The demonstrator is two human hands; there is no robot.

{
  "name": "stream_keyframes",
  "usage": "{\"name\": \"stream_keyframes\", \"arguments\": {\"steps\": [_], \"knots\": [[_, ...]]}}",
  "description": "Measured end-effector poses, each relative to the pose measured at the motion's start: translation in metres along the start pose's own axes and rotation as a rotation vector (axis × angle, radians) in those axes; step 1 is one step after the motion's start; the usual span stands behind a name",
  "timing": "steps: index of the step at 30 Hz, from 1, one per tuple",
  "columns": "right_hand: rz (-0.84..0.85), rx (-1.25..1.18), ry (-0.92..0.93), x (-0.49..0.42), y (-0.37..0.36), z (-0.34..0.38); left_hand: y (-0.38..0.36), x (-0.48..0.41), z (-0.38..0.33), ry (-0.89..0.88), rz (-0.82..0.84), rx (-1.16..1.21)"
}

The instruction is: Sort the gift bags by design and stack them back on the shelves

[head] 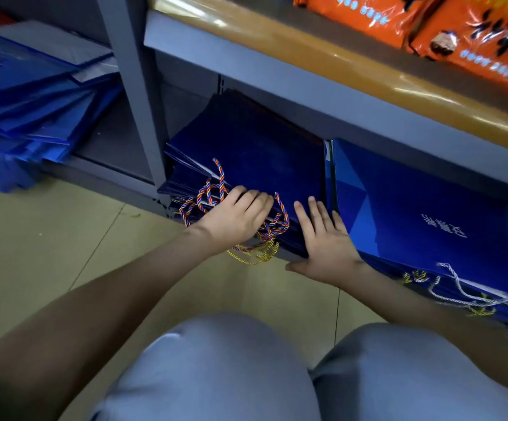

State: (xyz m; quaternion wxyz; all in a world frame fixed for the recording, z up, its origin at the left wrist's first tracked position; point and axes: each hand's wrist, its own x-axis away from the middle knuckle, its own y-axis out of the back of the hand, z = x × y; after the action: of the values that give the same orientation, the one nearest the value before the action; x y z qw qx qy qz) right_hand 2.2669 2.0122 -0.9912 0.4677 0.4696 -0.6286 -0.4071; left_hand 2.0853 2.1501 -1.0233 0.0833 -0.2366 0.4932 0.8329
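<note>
A stack of dark navy gift bags (255, 147) lies flat on the bottom shelf, its red, blue and yellow cord handles (213, 192) hanging over the front edge. My left hand (237, 217) has its fingers curled into those cords at the stack's front. My right hand (325, 241) presses flat, fingers straight, on the stack's right front corner. Beside it to the right lies a stack of brighter blue gift bags (423, 214) with white lettering and white cord handles (459, 290).
A grey shelf post (137, 95) divides the bays. More blue bags (30, 101) pile loosely in the left bay. Orange snack packets (447, 28) sit on the shelf above, behind a yellow-brown rail (322, 56). My knees fill the lower view over a tiled floor (43, 238).
</note>
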Motion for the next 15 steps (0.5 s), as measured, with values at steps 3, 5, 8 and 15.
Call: {"name": "stream_keyframes", "arguments": {"steps": [3, 5, 8, 15], "knots": [[-0.058, -0.036, -0.026, -0.006, 0.007, 0.003, 0.006, -0.001, 0.005, -0.029, -0.001, 0.010], [-0.112, -0.084, -0.038, -0.009, 0.007, 0.001, 0.008, -0.004, 0.010, -0.034, 0.011, 0.014], [-0.168, -0.092, -0.028, -0.010, 0.013, -0.002, 0.012, -0.013, 0.022, -0.057, -0.021, 0.006], [-0.169, -0.011, 0.002, -0.004, 0.018, -0.017, 0.017, -0.021, 0.024, -0.026, 0.098, -0.003]]}}
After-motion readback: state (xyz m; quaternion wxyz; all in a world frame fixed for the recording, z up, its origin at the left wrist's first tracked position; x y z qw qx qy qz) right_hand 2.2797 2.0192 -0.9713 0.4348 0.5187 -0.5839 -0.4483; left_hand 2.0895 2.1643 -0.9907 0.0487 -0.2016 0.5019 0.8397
